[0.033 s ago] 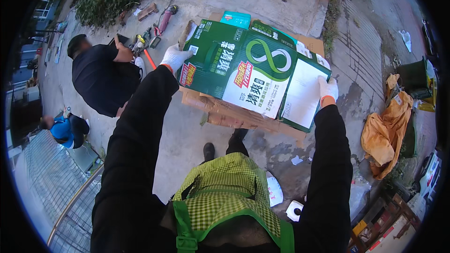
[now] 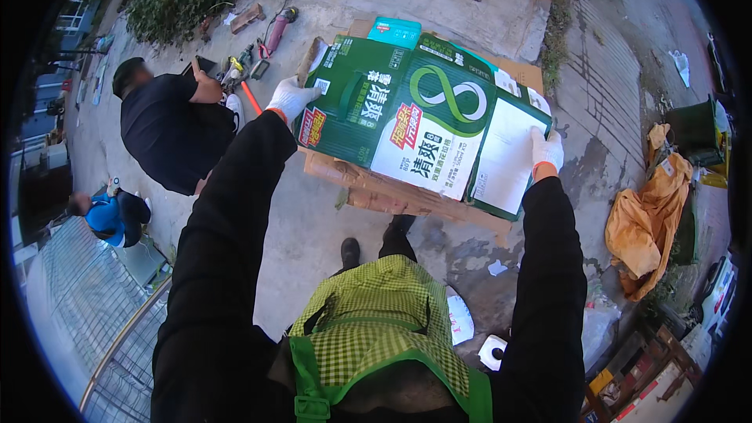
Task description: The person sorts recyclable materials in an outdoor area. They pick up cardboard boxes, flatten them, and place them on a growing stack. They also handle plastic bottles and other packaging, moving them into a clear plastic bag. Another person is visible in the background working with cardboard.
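A flattened green and white cardboard box (image 2: 366, 121) with a looping figure-eight design lies spread before me, on top of a stack of brown flattened cardboard (image 2: 399, 196). My left hand (image 2: 291, 99), in a white glove, is closed on its left edge, the thumb over the top face. At the opposite edge, beside a plain white panel, my gloved right hand (image 2: 547, 149) grips the cardboard; some of its fingers are hidden underneath. A teal box piece (image 2: 395, 32) sticks out from under the far edge.
On the left a person in dark clothes (image 2: 168, 129) crouches near a pink power tool (image 2: 275, 34); farther off is a person in blue (image 2: 113, 215). Orange cloth (image 2: 644, 223) and a dark green bin (image 2: 693, 133) stand right. A white container (image 2: 493, 352) lies near my feet.
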Motion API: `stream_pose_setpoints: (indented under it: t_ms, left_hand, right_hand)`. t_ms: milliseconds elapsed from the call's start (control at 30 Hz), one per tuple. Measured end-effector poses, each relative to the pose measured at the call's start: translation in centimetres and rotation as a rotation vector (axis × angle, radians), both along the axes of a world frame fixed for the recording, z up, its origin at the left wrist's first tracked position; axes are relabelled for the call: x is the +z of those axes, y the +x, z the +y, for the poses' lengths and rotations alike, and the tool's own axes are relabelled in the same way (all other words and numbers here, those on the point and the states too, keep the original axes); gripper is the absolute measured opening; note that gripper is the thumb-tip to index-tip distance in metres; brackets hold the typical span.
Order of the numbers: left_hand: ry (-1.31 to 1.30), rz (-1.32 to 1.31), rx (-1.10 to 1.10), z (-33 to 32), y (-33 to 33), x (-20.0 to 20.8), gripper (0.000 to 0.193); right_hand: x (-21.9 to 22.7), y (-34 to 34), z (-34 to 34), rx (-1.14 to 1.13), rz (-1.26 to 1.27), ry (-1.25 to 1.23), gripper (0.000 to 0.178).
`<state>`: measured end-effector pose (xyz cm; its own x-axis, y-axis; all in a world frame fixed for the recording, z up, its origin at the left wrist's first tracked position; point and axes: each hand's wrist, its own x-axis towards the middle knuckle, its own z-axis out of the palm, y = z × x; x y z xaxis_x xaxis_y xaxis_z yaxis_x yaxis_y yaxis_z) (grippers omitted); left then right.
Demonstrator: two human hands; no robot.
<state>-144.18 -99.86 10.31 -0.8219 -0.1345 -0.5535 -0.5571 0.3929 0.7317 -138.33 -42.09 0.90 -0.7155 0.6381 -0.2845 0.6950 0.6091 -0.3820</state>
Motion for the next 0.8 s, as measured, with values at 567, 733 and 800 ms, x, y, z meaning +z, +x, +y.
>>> stream_pose_setpoints:
  t_ms: [567,733,800]
  left_hand:
    - [-0.578,-0.111,-0.858,-0.3,-8.7,3.0,0.120]
    - [-0.494,-0.224,-0.881,3.1,-16.8,0.5,0.092]
    - [-0.206,-0.360,-0.769,3.8,-17.7,-0.8,0.075]
  right_hand:
    - [3.6,-1.8,-18.0,0.755,-0.040,0.408,0.073]
    - [1.0,-1.4,-17.5,0.772,-0.021,0.481,0.073]
    - [0.0,-1.0,-17.6,0.777,0.061,0.512,0.073]
